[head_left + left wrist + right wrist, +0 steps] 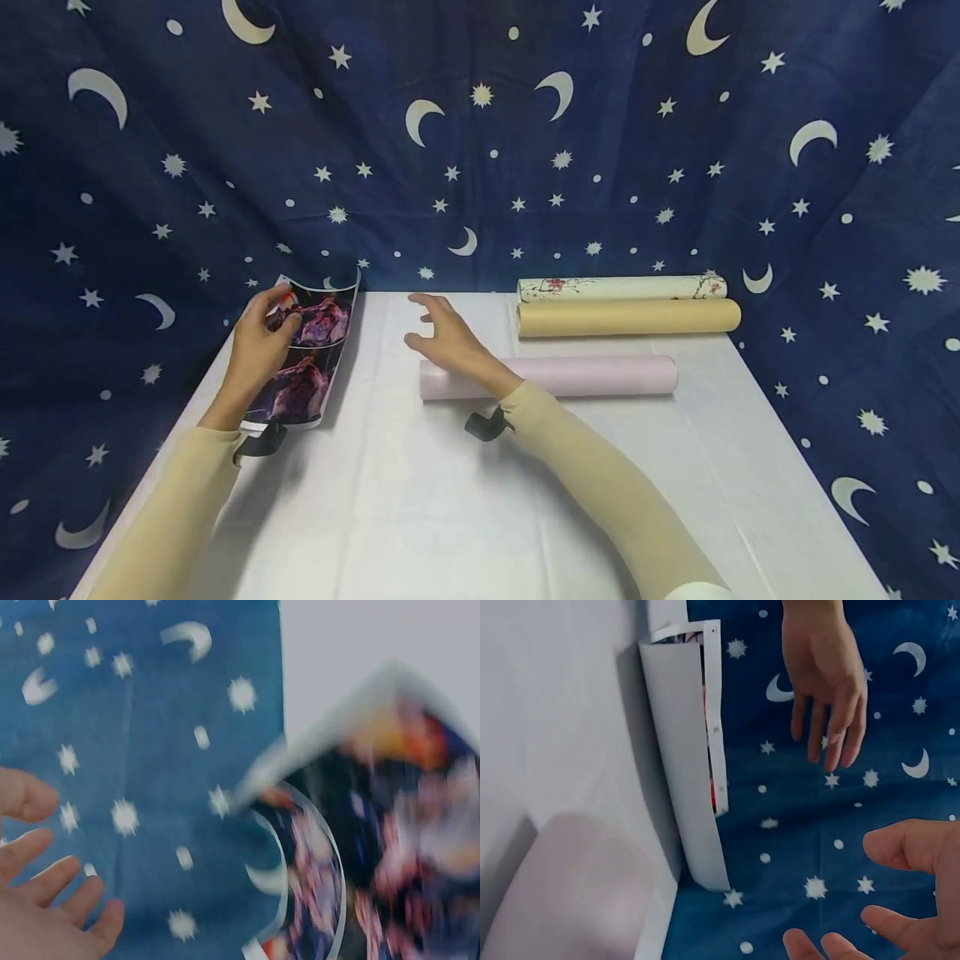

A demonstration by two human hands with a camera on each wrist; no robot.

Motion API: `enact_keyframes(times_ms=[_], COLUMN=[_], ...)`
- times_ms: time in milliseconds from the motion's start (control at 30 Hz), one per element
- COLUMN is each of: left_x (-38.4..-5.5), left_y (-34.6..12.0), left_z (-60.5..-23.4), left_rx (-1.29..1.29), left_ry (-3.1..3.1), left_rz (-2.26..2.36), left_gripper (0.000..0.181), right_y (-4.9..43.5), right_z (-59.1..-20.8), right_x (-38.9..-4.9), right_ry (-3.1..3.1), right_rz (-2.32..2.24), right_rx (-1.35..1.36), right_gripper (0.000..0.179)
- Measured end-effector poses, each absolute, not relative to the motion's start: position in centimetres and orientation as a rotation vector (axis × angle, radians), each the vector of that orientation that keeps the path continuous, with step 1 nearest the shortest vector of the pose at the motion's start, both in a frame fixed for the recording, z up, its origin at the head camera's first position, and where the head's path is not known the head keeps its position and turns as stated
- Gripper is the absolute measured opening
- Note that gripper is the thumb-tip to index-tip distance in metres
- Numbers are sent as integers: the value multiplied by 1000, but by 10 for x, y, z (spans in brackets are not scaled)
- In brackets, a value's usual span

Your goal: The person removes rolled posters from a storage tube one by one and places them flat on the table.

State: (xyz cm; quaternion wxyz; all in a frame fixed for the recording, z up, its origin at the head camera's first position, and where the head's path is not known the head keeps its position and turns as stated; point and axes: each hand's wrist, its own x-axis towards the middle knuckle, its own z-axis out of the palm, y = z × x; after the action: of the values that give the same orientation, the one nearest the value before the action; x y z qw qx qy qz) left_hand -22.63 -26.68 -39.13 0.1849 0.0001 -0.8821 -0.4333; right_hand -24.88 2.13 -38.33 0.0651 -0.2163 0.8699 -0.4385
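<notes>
A curled printed sheet with dark pink and purple pictures and white borders lies at the table's left edge. In the head view my left hand overlaps its upper part. The left wrist view shows that same hand apart from the blurred sheet, its fingers spread loosely. From the right wrist, the sheet's pale back stands up in a curl. My right hand hovers near the left end of a pale pink roll, its fingers bent loosely around nothing.
Behind the pink roll lie a yellow roll and a cream roll with a flower print, side by side. All rest on a white-covered table. A dark blue curtain with moons and stars borders the table's back and sides.
</notes>
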Motion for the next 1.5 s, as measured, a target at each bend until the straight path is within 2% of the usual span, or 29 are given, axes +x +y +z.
enact_keyframes(times_ms=[400, 767, 1267, 1500], left_x=[-205, -205, -218, -223], left_y=[-206, -166, -138, -138], left_z=[-400, -425, -471, -484], left_rx=[-269, -529, -578, -608], left_ry=[-2421, -2450, -2759, -2754], left_rz=[-1270, -1178, -1272, -1292], left_gripper=[48, 51, 61, 56], right_y=[83, 132, 168, 164], right_z=[-401, -425, -446, -447], right_x=[-230, -227, -231, -234], right_ry=[2802, 2947, 2934, 2915], right_rz=[-1216, -942, -683, -530], right_rx=[-731, -767, -704, -709], right_gripper=[61, 64, 68, 77])
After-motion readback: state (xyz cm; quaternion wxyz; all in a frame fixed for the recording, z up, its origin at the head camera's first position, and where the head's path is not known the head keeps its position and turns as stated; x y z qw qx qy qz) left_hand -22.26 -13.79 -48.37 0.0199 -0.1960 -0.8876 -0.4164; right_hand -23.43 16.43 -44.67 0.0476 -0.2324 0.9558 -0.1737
